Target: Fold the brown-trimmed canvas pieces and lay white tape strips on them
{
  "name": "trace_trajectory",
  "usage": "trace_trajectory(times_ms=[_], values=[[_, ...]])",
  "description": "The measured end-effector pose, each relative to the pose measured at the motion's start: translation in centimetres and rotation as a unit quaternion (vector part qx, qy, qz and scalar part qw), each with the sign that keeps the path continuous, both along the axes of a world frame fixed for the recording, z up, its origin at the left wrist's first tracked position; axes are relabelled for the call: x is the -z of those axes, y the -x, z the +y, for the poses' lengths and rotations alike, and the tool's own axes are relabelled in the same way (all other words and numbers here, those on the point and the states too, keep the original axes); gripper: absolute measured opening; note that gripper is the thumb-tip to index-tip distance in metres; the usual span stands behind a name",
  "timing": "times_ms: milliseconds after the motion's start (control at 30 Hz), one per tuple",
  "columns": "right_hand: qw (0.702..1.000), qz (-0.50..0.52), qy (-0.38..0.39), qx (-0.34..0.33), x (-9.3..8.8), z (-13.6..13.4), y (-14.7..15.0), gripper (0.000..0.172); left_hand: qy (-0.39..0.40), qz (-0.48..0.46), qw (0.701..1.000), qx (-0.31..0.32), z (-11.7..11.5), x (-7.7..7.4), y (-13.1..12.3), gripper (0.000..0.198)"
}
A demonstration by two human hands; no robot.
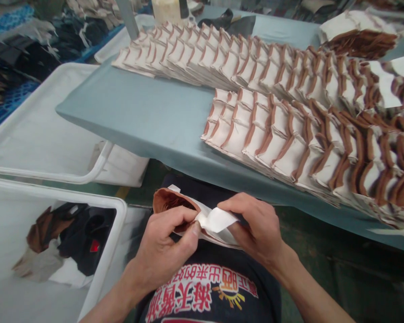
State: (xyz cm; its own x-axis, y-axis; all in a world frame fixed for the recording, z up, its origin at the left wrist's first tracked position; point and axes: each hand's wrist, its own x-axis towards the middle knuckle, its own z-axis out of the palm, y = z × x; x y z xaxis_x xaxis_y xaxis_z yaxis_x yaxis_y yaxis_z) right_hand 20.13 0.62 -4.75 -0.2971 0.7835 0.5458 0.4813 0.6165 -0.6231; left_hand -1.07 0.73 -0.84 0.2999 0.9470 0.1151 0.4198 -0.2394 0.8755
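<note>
My left hand [166,240] and my right hand [257,226] meet over my lap, both closed on one brown leather piece with a white lining [175,202]. The left thumb and fingers pinch its folded edge. The right fingers grip a white flap [218,220] that sticks out of it. Above my hands, a grey-blue table [148,116] carries long overlapping rows of similar brown and white pieces [289,134].
A white bin [117,211] at the lower left holds dark and brown scraps [70,237]. Another white bin [37,130] stands behind it. A pile of more pieces [360,36] sits at the back right. Dark materials lie at the far left [27,49].
</note>
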Motion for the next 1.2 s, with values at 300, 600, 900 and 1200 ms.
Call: trace_trajectory(times_ms=[300, 600, 900, 1200], values=[[0.979, -0.201, 0.014, 0.033, -3.7, -1.8, -1.4, 0.010, 0.060, -0.025, 0.998, -0.017, 0.1, 0.2, -0.3, 0.020], [0.989, -0.090, 0.028, 0.118, -3.7, -1.9, -0.1, 0.024, 0.194, -0.113, 0.974, -0.017, 0.6, 0.0, -1.9, 0.018], [0.989, -0.093, -0.003, 0.111, -3.3, -0.7, 0.2, 0.016, 0.216, -0.117, 0.969, -0.037, 0.8, -0.3, -2.6, 0.018], [0.984, -0.140, -0.043, 0.105, -3.6, -0.6, 0.1, 0.014, 0.193, -0.095, 0.976, -0.042, 0.9, -0.8, -3.2, 0.020]])
